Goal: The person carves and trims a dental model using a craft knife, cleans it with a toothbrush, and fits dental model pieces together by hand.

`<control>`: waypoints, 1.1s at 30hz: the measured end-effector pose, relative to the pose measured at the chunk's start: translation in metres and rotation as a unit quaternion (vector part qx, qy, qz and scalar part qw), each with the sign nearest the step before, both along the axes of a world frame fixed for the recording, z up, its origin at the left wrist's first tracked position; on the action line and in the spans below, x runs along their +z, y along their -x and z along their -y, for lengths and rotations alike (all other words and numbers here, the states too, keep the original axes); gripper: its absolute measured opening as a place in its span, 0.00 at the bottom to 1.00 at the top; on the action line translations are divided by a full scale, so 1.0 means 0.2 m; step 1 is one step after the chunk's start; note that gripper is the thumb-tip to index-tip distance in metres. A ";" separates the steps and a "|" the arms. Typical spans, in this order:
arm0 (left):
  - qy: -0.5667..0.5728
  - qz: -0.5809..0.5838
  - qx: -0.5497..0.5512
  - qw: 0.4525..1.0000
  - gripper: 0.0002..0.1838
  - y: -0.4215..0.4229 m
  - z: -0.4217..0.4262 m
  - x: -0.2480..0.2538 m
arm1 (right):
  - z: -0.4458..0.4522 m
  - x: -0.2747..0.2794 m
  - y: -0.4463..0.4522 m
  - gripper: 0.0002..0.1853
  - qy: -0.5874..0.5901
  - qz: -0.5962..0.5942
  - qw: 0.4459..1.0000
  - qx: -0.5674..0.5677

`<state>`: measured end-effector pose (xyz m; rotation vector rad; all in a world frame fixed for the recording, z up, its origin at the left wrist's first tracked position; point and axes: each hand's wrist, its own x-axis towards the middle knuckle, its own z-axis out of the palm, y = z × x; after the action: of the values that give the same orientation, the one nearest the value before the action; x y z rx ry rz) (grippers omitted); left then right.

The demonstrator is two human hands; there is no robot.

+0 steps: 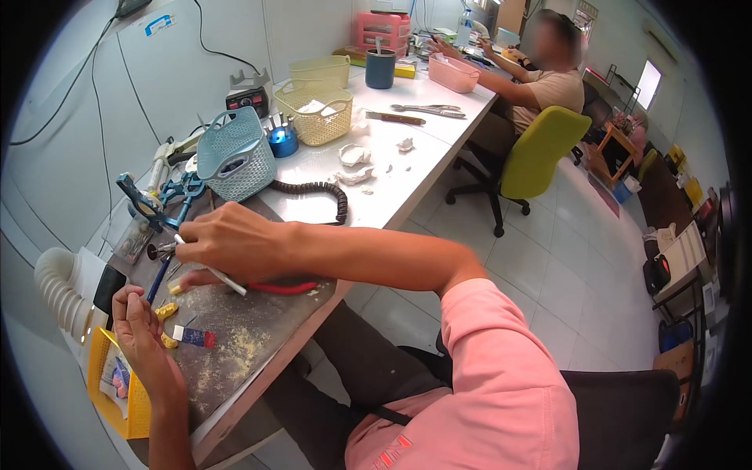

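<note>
My right hand [235, 239] reaches across the grey work mat [274, 329] with its fingers closed round a thin white stick [231, 283], which slants down toward the mat. Below its fingers is a small pale yellow piece [176, 287]. My left hand [143, 333] is raised at the mat's left side, thumb and fingertips pressed together; anything between them is too small to make out. Beside it lie yellow lumps [166, 311] and a blue, white and red block [194, 337]. Yellow powder [239, 348] is scattered over the mat. Red-handled pliers [282, 288] lie partly under my right forearm.
Behind my right hand stand a blue basket [235, 157], cream basket [317, 113] and blue bur holder [283, 141]. A coiled cord [341, 200] crosses the bench. At left are a white hose [61, 294] and yellow basket [137, 407]. Another person [548, 78] sits farther along.
</note>
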<state>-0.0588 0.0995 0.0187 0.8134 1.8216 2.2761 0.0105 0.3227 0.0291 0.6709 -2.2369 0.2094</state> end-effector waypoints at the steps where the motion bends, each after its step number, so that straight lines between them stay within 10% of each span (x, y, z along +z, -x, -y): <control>1: 0.002 -0.003 0.000 1.000 0.07 0.00 0.00 0.00 | -0.01 0.03 -0.01 0.15 0.005 -0.008 1.000 -0.017; 6: -0.031 0.000 -0.004 1.000 0.12 -0.03 0.00 0.00 | 0.03 0.08 -0.13 0.05 0.162 -0.150 0.975 0.011; 14: 0.073 -0.070 -0.075 0.992 0.10 -0.07 -0.03 0.04 | 0.13 0.02 -0.65 0.06 0.279 -0.031 0.960 -0.011; 19: 0.079 -0.098 -0.100 0.987 0.10 -0.03 0.00 0.01 | 0.25 -0.12 -0.78 0.08 0.517 0.032 0.853 -0.071; 33: 0.073 -0.110 -0.081 0.988 0.14 -0.14 0.02 -0.04 | 0.16 -0.31 -0.84 0.04 0.493 0.039 0.835 -0.240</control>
<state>-0.0311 0.0956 0.0101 1.1797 1.9049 1.9946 0.1795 0.2901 -0.0320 -0.4613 -1.9189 1.0423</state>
